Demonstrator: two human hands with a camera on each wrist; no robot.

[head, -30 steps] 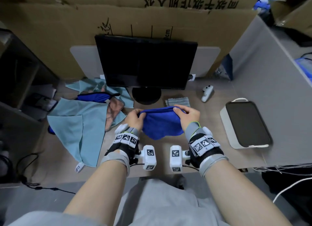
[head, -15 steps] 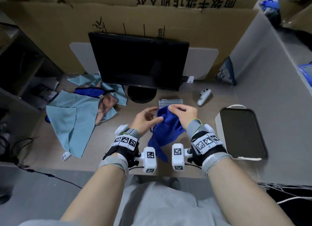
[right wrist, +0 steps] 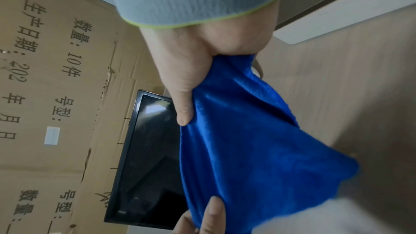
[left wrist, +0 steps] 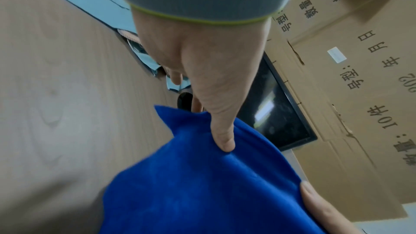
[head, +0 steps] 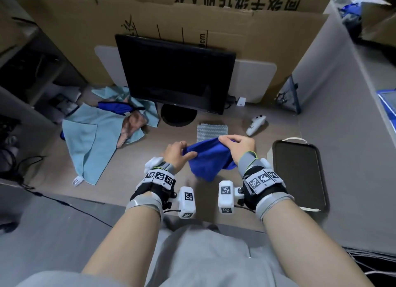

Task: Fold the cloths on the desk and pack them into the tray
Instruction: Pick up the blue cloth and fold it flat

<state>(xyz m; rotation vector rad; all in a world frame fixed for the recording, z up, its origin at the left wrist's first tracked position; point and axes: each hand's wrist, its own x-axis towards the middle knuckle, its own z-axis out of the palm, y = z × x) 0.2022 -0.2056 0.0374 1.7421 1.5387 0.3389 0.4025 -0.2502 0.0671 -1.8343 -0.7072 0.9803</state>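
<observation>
A blue cloth (head: pixel 209 161) hangs above the desk between both hands. My left hand (head: pixel 179 153) pinches its left top edge, thumb on the fabric; in the left wrist view the thumb presses the blue cloth (left wrist: pixel 202 184). My right hand (head: pixel 237 146) grips the right top corner, and the right wrist view shows the blue cloth (right wrist: pixel 247 140) bunched in its fist. The dark tray (head: pixel 300 175) lies on the right of the desk. A heap of light-blue cloths (head: pixel 92 140), with a blue and a pinkish one, lies at the left.
A black monitor (head: pixel 175 74) stands at the back on a round base. A folded grey cloth (head: pixel 211 131) lies in front of it, a white controller (head: pixel 256 124) to its right. Cardboard walls close the back; a grey partition (head: pixel 342 115) runs along the right.
The cloth went from stretched wide, to bunched in the right hand with the left hand off it, to held at its top edge by both hands again.
</observation>
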